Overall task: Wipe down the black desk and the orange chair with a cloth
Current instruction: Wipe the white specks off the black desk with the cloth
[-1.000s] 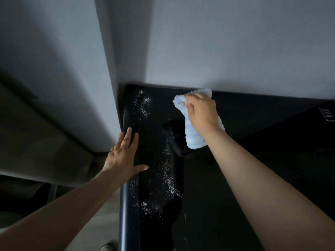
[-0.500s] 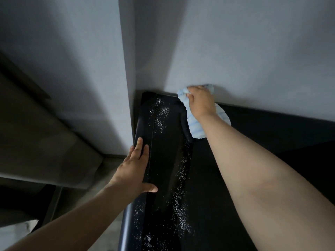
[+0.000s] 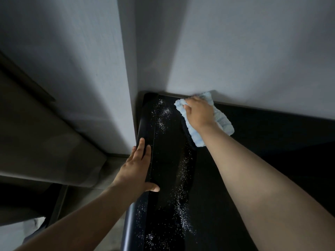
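- Head view: blue cloth lies at the desk's 12 o'clock edge, touching the wall.
- Right hand curls its fingers round the cloth, pressing down.
- Left hand, fingers straight, rests flat on the 9 o'clock rim.
- White specks dot the desk between the hands.

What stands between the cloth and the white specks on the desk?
Nothing visible. The right hand grips the cloth; only bare desk lies between it and the specks. The left hand rests on the desk's left edge.

Glossy black desk; fluffy terry cloth; matt painted wall.
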`<action>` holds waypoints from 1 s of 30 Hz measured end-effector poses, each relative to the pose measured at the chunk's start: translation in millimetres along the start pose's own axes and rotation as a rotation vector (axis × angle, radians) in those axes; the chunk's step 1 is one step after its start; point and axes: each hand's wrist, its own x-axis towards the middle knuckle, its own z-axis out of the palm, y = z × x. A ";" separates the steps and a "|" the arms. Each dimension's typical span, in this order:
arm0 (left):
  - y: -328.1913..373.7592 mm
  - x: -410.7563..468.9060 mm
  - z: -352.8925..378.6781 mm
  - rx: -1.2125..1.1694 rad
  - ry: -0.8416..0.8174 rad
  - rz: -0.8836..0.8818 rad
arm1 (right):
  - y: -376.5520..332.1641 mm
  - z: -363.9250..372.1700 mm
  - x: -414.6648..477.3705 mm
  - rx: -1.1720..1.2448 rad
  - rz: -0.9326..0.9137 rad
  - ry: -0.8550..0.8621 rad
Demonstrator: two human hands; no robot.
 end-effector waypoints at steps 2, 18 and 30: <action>0.3 -0.4 -0.4 0.006 0.000 -0.001 | -0.6 1.0 -12.0 -0.004 -0.007 0.009; 4.1 -3.6 -4.4 0.040 -0.005 -0.002 | -9.6 11.8 -103.9 0.007 -0.008 0.029; 4.7 -3.8 -3.6 0.038 0.000 -0.004 | -15.0 12.5 -148.0 0.015 0.019 0.019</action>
